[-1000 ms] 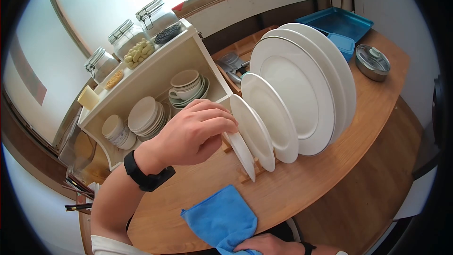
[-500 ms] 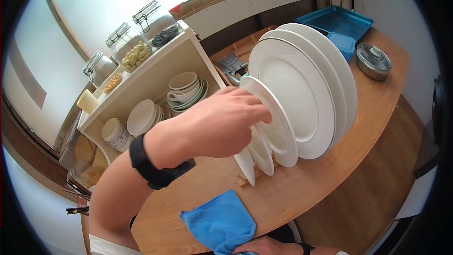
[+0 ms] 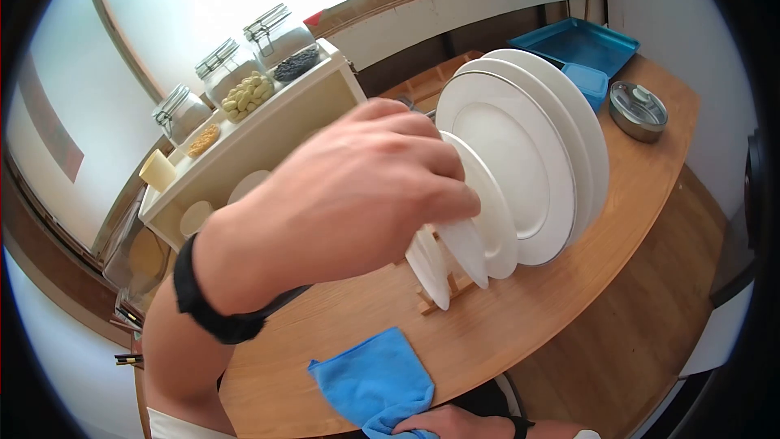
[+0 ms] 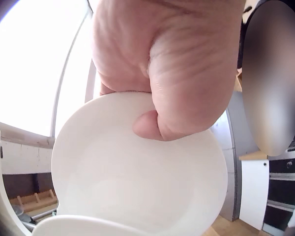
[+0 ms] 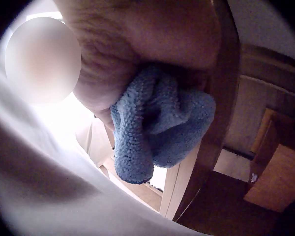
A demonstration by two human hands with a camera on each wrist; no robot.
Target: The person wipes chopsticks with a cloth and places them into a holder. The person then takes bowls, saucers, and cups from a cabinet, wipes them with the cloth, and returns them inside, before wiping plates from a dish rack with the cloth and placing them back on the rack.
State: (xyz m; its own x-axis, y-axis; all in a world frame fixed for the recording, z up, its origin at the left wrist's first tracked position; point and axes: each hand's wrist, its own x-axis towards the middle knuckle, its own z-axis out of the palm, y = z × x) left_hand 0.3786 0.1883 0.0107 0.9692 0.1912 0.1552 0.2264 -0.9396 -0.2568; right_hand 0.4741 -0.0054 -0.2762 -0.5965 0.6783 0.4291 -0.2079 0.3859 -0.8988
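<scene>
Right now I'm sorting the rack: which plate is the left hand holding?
The small plate second from the front; the left hand pinches its rim, the others stand untouched.

A rounded wooden desk (image 3: 561, 293) carries it all: a wooden plate rack (image 3: 443, 293) at the middle, a blue cloth (image 3: 370, 382) at the near edge, a lidded steel pot (image 3: 639, 110) and blue trays (image 3: 578, 42) at the far end, a cream shelf unit (image 3: 268, 126) along the left.
</scene>
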